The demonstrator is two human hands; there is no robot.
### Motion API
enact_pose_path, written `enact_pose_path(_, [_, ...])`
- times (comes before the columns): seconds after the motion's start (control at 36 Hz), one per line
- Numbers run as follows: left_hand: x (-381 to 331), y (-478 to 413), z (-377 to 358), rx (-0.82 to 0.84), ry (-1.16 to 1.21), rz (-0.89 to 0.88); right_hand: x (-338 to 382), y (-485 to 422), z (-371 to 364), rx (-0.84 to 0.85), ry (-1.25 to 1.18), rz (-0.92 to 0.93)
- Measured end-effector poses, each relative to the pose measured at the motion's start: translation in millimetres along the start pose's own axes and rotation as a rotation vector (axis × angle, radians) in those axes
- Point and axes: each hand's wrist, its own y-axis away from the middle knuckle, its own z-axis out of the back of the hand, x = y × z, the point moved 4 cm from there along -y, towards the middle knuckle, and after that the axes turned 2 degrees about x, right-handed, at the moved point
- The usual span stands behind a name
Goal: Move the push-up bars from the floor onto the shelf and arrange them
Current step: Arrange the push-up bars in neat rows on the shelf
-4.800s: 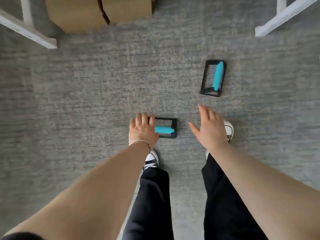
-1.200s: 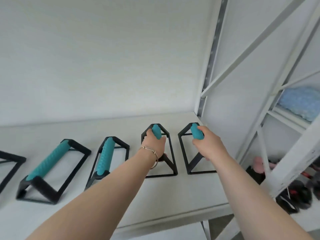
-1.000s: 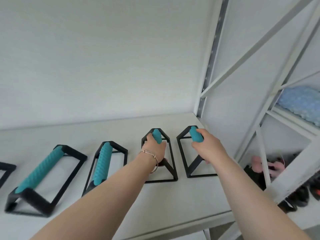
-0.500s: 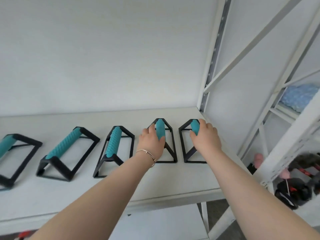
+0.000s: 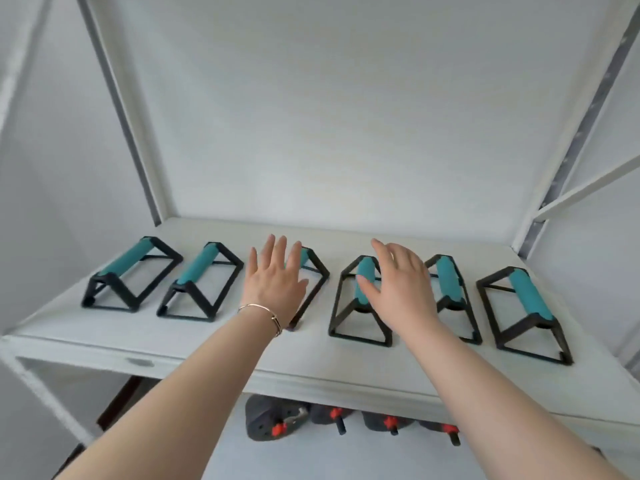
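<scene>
Six push-up bars (image 5: 367,301) are seen in a row on the shelf (image 5: 214,344), long axes running front to back. Both hands are spread, nothing gripped: the left hand (image 5: 273,289) is held over the third bar, the right hand (image 5: 401,289) nearest the fourth

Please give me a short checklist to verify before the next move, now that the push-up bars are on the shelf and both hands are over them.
1. All visible push-up bars stand on the shelf: ok, six in one row.
2. Left hand empty: ok, open with fingers spread, in front of the third bar.
3. Right hand empty: ok, open over the fourth bar.
4. Bars upright on their bases: ok for the five seen clearly; the third is partly hidden, cannot tell.
5. Bars parallel: not ok, the two left bars look angled differently from the rightmost bar, though the wide lens may exaggerate this.
6. No bars remaining on the floor: cannot tell, floor out of view.
</scene>
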Motion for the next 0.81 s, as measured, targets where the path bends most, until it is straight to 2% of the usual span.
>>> enact_pose_path(0.31, [237.5,-34.5,-14.2,0.044,-0.077,0.139,212.2,-76.2,-107.5,0.062,-0.066,0.013])
enact_pose_path(0.39, [288.5,-44.5,-27.6,0.091,-0.065,0.203,264.9,-93.4,-135.8,0.126,-0.075,0.011])
enact_pose_path(0.44, [312.3,-49.1,-38.1,0.128,-0.039,0.242,290.8,-100.9,-154.6,0.229,-0.091,-0.054])
enact_pose_path(0.58, [339.9,-57.0,-60.8,0.216,0.033,0.298,312.0,-103.5,-192.3,0.511,-0.168,-0.305])
enact_pose_path(0.69, [351.3,-60.8,-70.8,0.195,0.043,0.365,309.8,-108.4,-202.4,0.584,-0.194,-0.372])
enact_pose_path(0.81, [356.7,-63.8,-78.6,0.19,0.012,0.327,302.9,-116.5,-205.4,0.609,-0.206,-0.377])
